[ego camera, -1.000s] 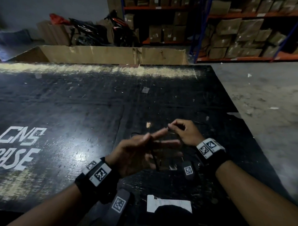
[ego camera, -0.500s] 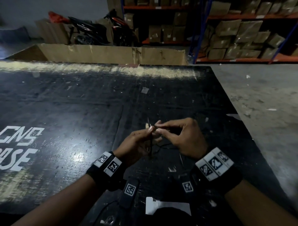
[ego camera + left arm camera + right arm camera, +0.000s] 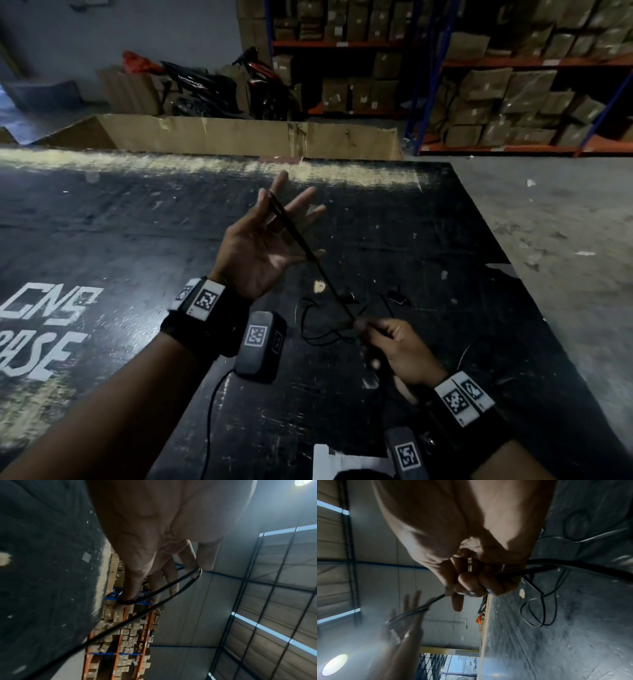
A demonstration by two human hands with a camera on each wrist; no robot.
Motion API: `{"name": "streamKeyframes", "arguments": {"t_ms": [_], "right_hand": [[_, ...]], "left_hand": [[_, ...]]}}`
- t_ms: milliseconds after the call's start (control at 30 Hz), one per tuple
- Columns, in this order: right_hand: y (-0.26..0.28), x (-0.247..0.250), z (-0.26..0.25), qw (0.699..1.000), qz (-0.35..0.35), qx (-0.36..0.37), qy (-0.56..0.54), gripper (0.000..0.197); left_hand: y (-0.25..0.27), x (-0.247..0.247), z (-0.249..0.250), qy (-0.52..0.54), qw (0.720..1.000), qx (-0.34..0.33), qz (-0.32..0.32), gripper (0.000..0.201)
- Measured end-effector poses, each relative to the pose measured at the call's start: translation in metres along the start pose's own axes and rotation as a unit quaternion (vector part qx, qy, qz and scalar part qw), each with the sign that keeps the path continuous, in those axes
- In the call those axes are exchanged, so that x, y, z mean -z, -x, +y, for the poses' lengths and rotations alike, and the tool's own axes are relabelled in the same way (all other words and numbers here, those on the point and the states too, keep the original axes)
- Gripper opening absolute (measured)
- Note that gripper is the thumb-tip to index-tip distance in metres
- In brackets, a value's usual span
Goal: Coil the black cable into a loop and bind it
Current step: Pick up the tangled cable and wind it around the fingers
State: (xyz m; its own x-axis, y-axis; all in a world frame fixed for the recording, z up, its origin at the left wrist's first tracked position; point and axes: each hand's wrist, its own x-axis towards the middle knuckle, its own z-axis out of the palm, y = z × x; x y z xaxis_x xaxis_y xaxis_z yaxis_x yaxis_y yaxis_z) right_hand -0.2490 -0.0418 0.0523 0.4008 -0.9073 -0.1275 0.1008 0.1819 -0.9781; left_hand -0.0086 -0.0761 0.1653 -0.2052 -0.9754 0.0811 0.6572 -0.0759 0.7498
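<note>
My left hand (image 3: 265,236) is raised above the black table (image 3: 137,233), palm toward me, fingers spread and straight. The thin black cable (image 3: 310,255) is looped over its outstretched fingers; in the left wrist view the cable (image 3: 173,586) wraps from one finger to another. From there it runs taut down to my right hand (image 3: 383,342), which grips it in a curled fist low over the table. The right wrist view shows that hand (image 3: 471,580) clenched on the cable (image 3: 435,599). The slack cable lies in loose curls (image 3: 325,325) on the table.
A small dark plug (image 3: 397,298) lies on the table beyond my right hand. A white paper (image 3: 346,460) sits at the near edge. A long cardboard box (image 3: 222,137) stands past the far edge, with motorbikes and stacked shelves behind. Concrete floor (image 3: 548,240) lies to the right.
Both hands were pinching the cable together low over the table. My left hand has since risen and spread its fingers, and my right hand has drawn back toward me, stretching the cable between them.
</note>
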Motion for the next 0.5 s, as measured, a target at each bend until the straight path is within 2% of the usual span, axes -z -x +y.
{"name": "streamKeyframes", "arguments": {"t_ms": [133, 200, 300, 400, 500], "right_hand": [[-0.008, 0.008, 0.010, 1.000, 0.003, -0.026, 0.004, 0.026], [-0.017, 0.011, 0.012, 0.999, 0.016, -0.020, -0.029, 0.028], [-0.033, 0.018, 0.001, 0.996, 0.083, 0.006, -0.025, 0.023], [-0.047, 0.028, -0.029, 0.982, 0.144, 0.058, 0.105, 0.016], [-0.056, 0.035, -0.064, 0.949, 0.134, 0.124, 0.257, 0.011]], "left_hand": [[0.006, -0.015, 0.011, 0.046, 0.995, 0.001, -0.088, 0.043], [0.010, -0.021, 0.009, 0.059, 0.988, 0.031, -0.137, 0.043], [0.019, -0.027, -0.003, 0.050, 0.974, 0.105, -0.196, 0.042], [0.032, -0.024, -0.024, -0.016, 0.958, 0.184, -0.218, 0.046], [0.044, -0.016, -0.050, -0.095, 0.954, 0.229, -0.167, 0.059]]}}
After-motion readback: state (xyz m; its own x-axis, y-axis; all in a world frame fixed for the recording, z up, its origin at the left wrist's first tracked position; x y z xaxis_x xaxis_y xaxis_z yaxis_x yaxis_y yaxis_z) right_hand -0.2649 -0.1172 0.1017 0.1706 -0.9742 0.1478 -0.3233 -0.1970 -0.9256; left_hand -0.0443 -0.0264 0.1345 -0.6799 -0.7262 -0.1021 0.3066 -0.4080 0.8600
